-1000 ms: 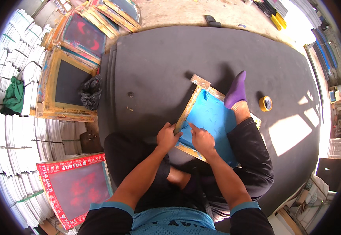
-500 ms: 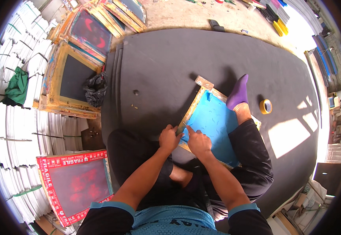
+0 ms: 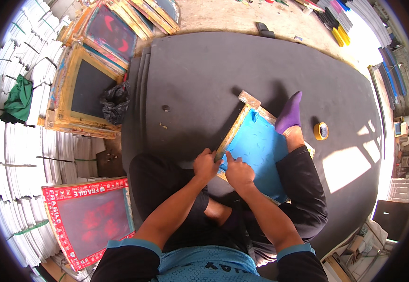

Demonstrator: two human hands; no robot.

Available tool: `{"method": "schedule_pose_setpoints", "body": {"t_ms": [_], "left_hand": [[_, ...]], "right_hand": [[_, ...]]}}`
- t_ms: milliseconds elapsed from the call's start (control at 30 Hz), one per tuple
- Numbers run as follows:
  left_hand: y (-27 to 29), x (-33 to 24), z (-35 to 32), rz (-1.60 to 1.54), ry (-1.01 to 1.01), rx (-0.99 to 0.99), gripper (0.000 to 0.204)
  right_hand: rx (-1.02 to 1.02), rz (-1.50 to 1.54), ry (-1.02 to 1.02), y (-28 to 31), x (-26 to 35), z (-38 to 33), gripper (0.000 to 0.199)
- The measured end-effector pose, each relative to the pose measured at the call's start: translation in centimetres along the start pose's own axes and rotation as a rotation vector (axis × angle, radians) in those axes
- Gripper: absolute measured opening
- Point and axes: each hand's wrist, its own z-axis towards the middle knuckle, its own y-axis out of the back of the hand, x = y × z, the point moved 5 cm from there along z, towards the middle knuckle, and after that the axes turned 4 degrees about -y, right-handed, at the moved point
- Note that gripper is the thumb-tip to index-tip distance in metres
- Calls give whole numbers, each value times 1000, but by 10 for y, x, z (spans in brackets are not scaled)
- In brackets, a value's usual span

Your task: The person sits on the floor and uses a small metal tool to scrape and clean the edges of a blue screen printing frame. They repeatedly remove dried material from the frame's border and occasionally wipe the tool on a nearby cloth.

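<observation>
A wooden frame (image 3: pixel 235 126) with a bright blue sheet (image 3: pixel 256 145) across it lies tilted in front of me, under my bent right leg. My left hand (image 3: pixel 207 165) is closed at the frame's left corner, fingers curled over the wood and thumb toward the blue sheet. Just beside it, my right hand (image 3: pixel 239 173) is above the sheet's edge, its index finger reaching forward and the others folded in. Whatever lies between those folded fingers is hidden. A wooden block (image 3: pixel 249 98) sits against the frame's far corner.
Black sheets (image 3: pixel 199 70) are stacked beneath me. A yellow tape roll (image 3: pixel 321 131) rests right of my purple-socked foot (image 3: pixel 289 113). Several screen frames (image 3: pixel 65 94), a black plastic bag (image 3: pixel 115 103) and a red-taped frame (image 3: pixel 54 221) stand left, by white stacks (image 3: pixel 21 155).
My two hands stay close together at the frame's corner. The right index finger has shifted slightly, and the view has moved a little.
</observation>
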Motion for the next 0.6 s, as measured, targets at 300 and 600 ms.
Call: {"method": "schedule_pose_setpoints", "body": {"t_ms": [300, 600], "left_hand": [[0, -2, 3, 27, -81, -49, 50], [10, 1, -1, 19, -76, 28, 46]], "right_hand": [[-292, 433, 216, -43, -41, 23, 42], [536, 1588, -347, -48, -38, 24, 42]]}}
